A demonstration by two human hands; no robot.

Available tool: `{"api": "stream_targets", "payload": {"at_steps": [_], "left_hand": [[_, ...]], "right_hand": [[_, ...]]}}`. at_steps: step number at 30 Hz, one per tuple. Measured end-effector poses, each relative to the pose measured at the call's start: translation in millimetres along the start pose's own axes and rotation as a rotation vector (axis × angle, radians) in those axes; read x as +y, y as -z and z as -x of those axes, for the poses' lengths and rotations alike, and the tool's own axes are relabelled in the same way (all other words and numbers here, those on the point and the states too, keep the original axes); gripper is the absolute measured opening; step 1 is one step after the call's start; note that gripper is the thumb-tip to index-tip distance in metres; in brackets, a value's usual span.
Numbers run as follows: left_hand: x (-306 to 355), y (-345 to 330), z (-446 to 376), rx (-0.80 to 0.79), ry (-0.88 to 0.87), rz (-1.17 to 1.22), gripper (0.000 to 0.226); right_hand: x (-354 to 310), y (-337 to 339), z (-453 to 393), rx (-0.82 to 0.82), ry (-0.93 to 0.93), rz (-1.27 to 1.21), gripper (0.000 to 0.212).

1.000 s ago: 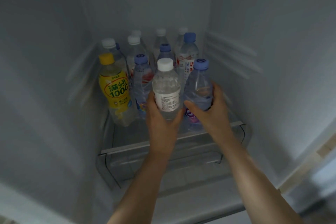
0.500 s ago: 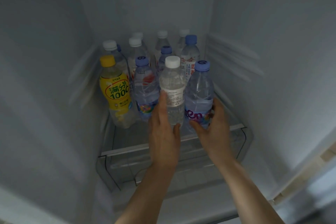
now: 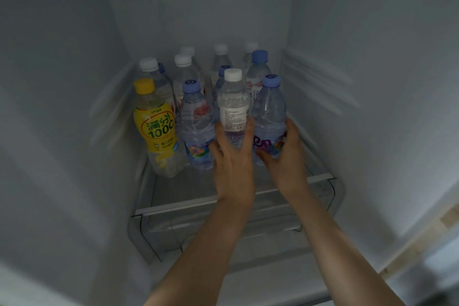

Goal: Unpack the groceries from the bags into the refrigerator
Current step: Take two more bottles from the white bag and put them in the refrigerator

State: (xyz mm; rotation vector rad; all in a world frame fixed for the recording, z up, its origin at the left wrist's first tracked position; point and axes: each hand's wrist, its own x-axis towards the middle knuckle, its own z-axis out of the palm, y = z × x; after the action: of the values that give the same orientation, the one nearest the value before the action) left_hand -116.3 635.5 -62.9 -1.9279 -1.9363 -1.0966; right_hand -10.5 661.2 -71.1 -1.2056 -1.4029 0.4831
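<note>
Left hand curled round white-capped clear bottle, right hand curled round blue-capped bottle just beside it, both upright on refrigerator shelf, front row, right of yellow bottle.

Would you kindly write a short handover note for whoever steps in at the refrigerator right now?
Left hand grips the white-capped bottle, right hand grips the blue-capped bottle; both are upright in the front row on the glass shelf.
Done: a yellow drink bottle and other water bottles already stand on that shelf.
Left: release both bottles, withdraw, fetch more. The bags are out of view, so what remains is unknown.
</note>
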Motion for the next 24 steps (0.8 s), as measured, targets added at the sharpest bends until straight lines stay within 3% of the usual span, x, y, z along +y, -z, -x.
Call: {"api": "stream_targets", "payload": {"at_steps": [12, 20, 24], "left_hand": [[-3, -13, 2, 0.039, -0.019, -0.033, 0.089], [-5, -5, 18, 0.020, -0.046, 0.177, 0.088], [-8, 8, 31, -0.016, -0.020, 0.278, 0.076]], "right_hand": [[12, -5, -13, -0.014, -0.054, 0.009, 0.085], [9, 2, 0, -0.016, -0.016, 0.128, 0.049], [-12, 20, 20, 0.006, -0.023, 0.183, 0.054]]}}
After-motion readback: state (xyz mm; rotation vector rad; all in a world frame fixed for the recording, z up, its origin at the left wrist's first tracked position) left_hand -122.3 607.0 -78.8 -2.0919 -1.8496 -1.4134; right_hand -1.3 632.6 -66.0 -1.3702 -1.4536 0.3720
